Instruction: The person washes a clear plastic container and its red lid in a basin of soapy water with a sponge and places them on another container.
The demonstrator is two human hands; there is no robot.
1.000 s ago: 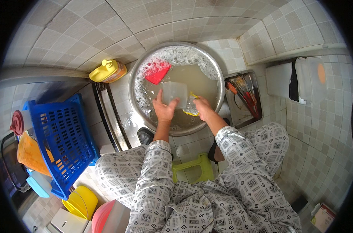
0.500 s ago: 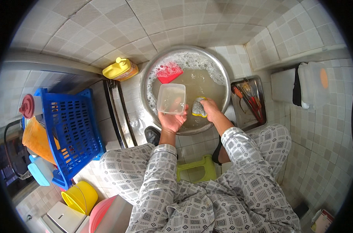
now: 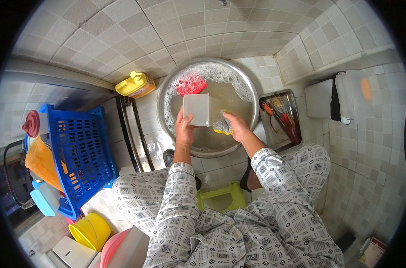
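Over a wide steel basin (image 3: 162,111) of murky, soapy water, my left hand (image 3: 183,127) grips a translucent plastic container (image 3: 196,107), turned with a flat face toward me. Beside it on the right, my right hand (image 3: 238,127) holds a grey scrubbing pad (image 3: 221,122) with a yellow edge, low over the water. A red object (image 3: 192,85), partly covered by foam, lies at the back of the basin.
A steel tray (image 3: 268,134) of utensils stands right of the basin, a yellow jug (image 3: 135,87) at its back left. At left are a blue crate (image 3: 89,152) and yellow bucket (image 3: 91,230); a green stool (image 3: 218,197) is between my legs. Tiled walls (image 3: 212,31) surround the basin.
My left hand has lifted the container from the water and turned it over, so its open inside, visible half a second ago, is hidden. My right hand stays near the water with the pad.
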